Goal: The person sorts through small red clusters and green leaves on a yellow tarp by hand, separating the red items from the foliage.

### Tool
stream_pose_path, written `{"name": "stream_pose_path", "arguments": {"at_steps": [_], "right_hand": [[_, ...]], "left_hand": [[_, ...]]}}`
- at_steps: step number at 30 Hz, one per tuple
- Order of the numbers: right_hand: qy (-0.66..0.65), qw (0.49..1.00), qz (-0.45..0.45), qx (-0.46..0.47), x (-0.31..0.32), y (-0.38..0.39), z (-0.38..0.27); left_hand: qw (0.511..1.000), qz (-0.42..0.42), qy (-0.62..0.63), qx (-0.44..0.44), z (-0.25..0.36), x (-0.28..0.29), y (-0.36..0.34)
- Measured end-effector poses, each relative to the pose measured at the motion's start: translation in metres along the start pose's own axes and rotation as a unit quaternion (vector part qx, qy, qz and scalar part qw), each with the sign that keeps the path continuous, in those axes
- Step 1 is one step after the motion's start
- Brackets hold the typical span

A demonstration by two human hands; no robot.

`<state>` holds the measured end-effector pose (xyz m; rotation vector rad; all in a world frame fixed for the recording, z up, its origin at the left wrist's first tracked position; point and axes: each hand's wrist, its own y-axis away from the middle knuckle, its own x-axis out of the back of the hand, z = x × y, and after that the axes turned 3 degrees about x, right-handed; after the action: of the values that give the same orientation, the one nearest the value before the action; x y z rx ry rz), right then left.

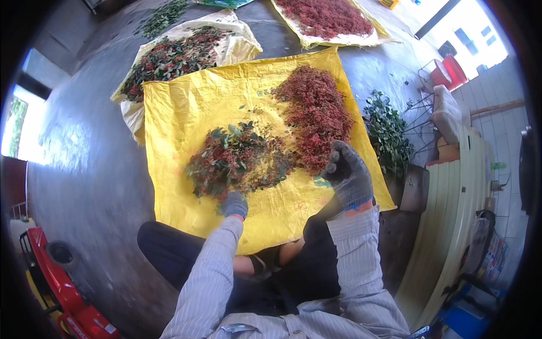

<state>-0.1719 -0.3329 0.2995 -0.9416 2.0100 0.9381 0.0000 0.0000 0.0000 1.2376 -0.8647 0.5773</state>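
Note:
A yellow woven sheet [178, 130] lies spread before my crossed legs. On it sits a loose heap of red berry clusters with green leaves [223, 158]. My left hand [234, 204], in a grey-blue glove, reaches to the near edge of this heap; its fingers are blurred and partly hidden there. To the right, a longer pile of red berry clusters [316, 116], almost without leaves, runs away from me. My right hand [351, 178], in a dark grey glove, is raised by the near end of that pile. Its fingers bend loosely, apart from the thumb, with nothing visible between them.
Beyond lie a pale sheet of leafy berry clusters [180, 56] and another sheet heaped with red berries [324, 17]. Cut leafy branches [389, 133] lie right of the yellow sheet. A cream bench-like piece [437, 226] stands at right, a red machine [62, 282] at lower left.

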Motion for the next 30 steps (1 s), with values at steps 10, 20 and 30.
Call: {"name": "stream_pose_path", "arguments": {"at_steps": [10, 20, 30], "right_hand": [[-0.053, 0.998, 0.037, -0.024, 0.006, -0.027, 0.027], [0.036, 0.976, 0.136, -0.164, 0.005, -0.08, 0.124], [0.178, 0.952, 0.139, -0.208, 0.045, -0.1, 0.142]], "left_hand": [[0.991, -0.099, -0.089, -0.034, 0.041, -0.012, -0.004], [0.908, -0.195, 0.368, 0.049, -0.039, 0.026, -0.056], [0.616, -0.11, 0.75, 0.214, -0.106, 0.073, -0.035]]}}
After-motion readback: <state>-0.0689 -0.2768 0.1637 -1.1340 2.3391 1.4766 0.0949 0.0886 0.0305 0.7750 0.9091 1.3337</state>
